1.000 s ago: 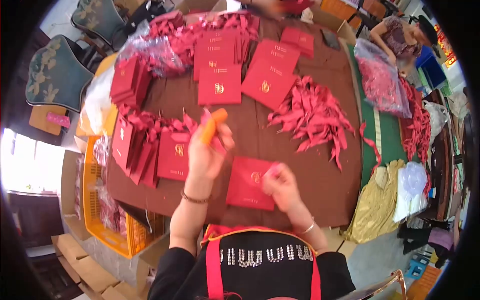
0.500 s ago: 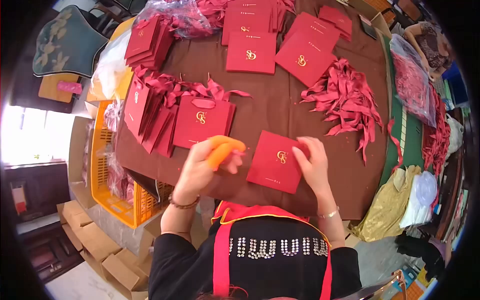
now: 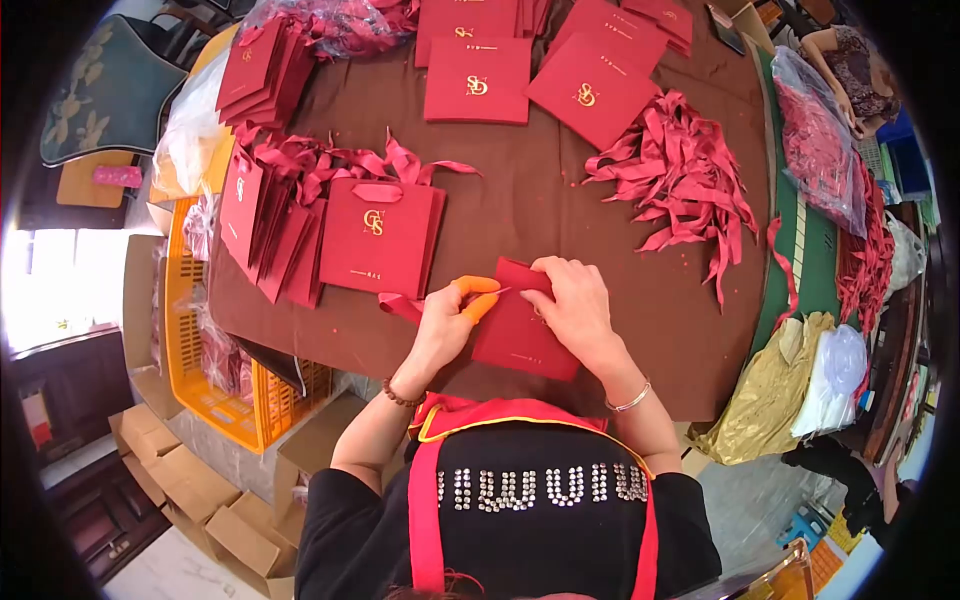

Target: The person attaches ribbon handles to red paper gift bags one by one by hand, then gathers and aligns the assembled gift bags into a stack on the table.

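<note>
A red paper gift bag (image 3: pixel 520 345) with gold lettering lies before me at the table's front. My left hand (image 3: pixel 445 325) wears orange finger covers on thumb and forefinger, which pinch a red ribbon (image 3: pixel 401 306) at the bag's upper left edge. The ribbon's loose part trails out left of that hand. With my right hand (image 3: pixel 580 310) I grip the bag's top edge, thumb in front; the fingers partly cover the gold logo. Left of my hands stand finished-looking gift bags (image 3: pixel 375 265) with ribbon handles.
A heap of loose red ribbons (image 3: pixel 680 180) lies to the right on the brown tablecloth (image 3: pixel 520 190). Flat stacks of red bags (image 3: pixel 478 85) are at the back. An orange crate (image 3: pixel 250 410) stands at the left edge, and another person's arm (image 3: pixel 835 85) shows at far right.
My left hand has moved right to the bag, bringing a ribbon with it. The right hand has shifted from the bag's right side up onto its top edge. The whole view has shifted slightly.
</note>
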The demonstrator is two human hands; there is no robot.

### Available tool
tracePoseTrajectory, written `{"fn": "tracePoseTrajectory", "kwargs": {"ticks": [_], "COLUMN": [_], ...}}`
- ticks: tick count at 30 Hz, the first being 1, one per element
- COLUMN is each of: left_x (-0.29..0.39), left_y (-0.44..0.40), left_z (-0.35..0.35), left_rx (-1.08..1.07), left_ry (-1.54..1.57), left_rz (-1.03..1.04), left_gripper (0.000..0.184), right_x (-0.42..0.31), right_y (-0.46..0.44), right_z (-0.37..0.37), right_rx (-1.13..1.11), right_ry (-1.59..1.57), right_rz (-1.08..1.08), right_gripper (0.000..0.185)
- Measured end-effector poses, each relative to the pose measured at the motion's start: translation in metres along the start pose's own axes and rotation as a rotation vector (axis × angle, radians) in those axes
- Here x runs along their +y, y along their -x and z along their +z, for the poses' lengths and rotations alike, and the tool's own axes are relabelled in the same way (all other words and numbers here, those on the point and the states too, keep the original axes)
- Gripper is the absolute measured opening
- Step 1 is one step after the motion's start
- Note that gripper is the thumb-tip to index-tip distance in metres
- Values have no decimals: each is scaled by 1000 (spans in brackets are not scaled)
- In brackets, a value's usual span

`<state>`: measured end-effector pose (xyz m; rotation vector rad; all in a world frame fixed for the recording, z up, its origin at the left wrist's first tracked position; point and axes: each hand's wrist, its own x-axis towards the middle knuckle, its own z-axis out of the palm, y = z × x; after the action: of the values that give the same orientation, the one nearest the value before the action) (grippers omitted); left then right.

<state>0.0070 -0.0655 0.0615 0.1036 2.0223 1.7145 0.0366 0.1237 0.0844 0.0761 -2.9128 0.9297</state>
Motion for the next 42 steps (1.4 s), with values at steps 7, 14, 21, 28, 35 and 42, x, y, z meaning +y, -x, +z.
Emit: {"fn": "tracePoseTrajectory", "kwargs": {"ticks": [7,14,21,28,35,42], "left_x": [5,3,4,9,9,9], "left_y": [1,3,3,8,10,10], "left_z": [7,13,19,21,17,22], "left_rx": [97,132,200,159,102,94], "left_ry": [-163,-472,-475,-399,-554,-606], "left_rz": [-27,273,272,237,337,366], "left_gripper": [17,20,16,13,13,11], "right_x": [14,20,28,21,17,17], "right_y": [-13,-9,-7,-4,-1,0], "right_z": [-8,-3,-1,-2,-5,-3], "right_rx": [-202,-308,-391,-395,-442,-455], "right_ry": [-421,-517,-680,-650,-595,-612], "right_rz": [285,365,422,396,417,424], "right_gripper": [18,21,22,24,30,28]}}
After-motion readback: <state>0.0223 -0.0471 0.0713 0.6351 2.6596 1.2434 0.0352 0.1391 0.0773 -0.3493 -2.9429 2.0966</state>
